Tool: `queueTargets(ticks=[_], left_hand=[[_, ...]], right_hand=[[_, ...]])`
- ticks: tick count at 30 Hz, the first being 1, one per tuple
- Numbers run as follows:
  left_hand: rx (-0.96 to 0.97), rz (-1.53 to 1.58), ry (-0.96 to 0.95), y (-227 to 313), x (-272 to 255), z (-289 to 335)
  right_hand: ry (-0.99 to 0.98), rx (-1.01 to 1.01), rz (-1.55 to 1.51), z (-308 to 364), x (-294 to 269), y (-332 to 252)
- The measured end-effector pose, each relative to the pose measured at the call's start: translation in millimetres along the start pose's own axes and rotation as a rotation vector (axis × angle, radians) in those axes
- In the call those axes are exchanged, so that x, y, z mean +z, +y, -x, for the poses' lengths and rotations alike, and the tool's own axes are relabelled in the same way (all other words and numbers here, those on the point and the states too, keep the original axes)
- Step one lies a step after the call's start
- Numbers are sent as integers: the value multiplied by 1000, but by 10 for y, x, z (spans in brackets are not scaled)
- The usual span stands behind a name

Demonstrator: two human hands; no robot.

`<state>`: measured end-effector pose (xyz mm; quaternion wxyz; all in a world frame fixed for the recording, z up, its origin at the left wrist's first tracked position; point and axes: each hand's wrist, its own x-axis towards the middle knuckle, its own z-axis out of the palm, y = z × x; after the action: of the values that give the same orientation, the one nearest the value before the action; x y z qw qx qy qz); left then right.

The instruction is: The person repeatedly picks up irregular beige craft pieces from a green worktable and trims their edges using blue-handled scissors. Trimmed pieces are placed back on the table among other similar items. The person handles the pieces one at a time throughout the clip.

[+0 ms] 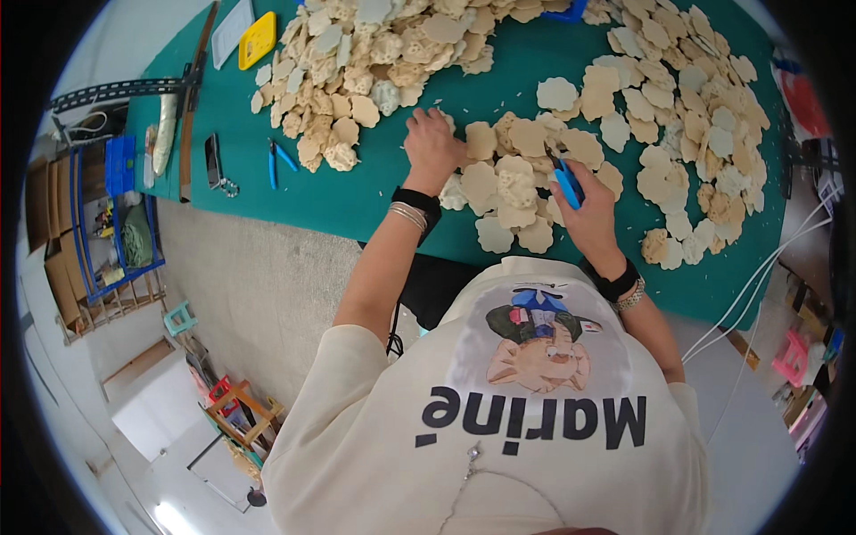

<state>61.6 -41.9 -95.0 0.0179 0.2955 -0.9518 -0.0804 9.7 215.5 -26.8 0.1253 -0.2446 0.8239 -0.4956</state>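
My right hand grips blue-handled nippers, their dark jaws pointing away from me over a heap of flat, scalloped beige pieces. To the left of that heap, my left hand reaches across the table with fingers stretched and thumb apart. Its fingertips are close to a pale piece, partly hidden by the hand. Whether they touch it I cannot tell. The pieces in the heap overlap; some lie smooth side up, others show a bumpy side.
On the green tabletop, larger piles of similar pieces lie at the far left and right. A second blue-handled tool, a phone and a yellow tray are at the left. White cables hang beyond the right edge.
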Motion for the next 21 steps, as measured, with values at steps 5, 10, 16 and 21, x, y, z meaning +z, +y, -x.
queueTargets(ticks=[5,10,16,21], left_hand=[[-2,64,-5,-108,-142,-65],[-121,1017,-341,-135,-435,70],[-64,1542,-627,120,-648,355],[-33,1534,-674,203,-756,378]], right_hand=[[-16,24,3,-6,-17,9],[-110,-57,56,-47,-3,86],[-252,-34,97,-163,23,3],[-321,-25,130,-221,4,-95]])
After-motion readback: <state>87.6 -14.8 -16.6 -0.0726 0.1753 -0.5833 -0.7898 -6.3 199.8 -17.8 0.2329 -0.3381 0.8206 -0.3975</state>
